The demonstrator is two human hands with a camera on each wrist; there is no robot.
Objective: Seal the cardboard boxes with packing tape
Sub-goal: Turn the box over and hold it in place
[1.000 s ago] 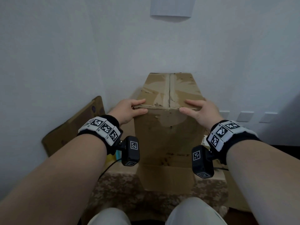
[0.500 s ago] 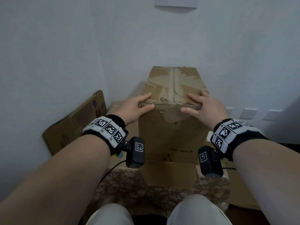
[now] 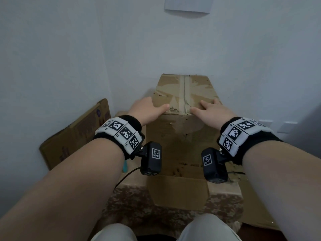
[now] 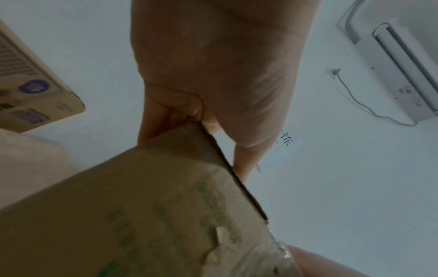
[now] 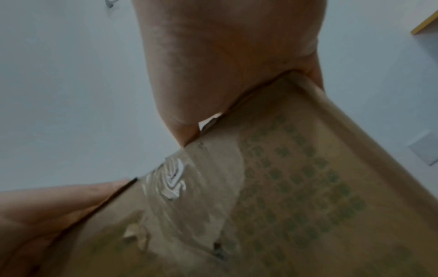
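Cardboard box point(image 3: 182, 136) upright, left hand point(image 3: 147, 111) and right hand point(image 3: 211, 111) each grip curled over its near top edge

So the tall cardboard box point(image 3: 180, 136) stands upright dead centre, right in front of the knees point(image 3: 206, 228), close to the wall corner behind it. Left hand point(image 3: 145, 112) sits on its top near-left corner, right hand point(image 3: 212, 112) on the top near-right, either side of the taped seam point(image 3: 185, 94). A flattened box point(image 3: 76, 134) leans on the left wall. More flat cardboard point(image 3: 180, 190) lies under the tall box, on the floor.
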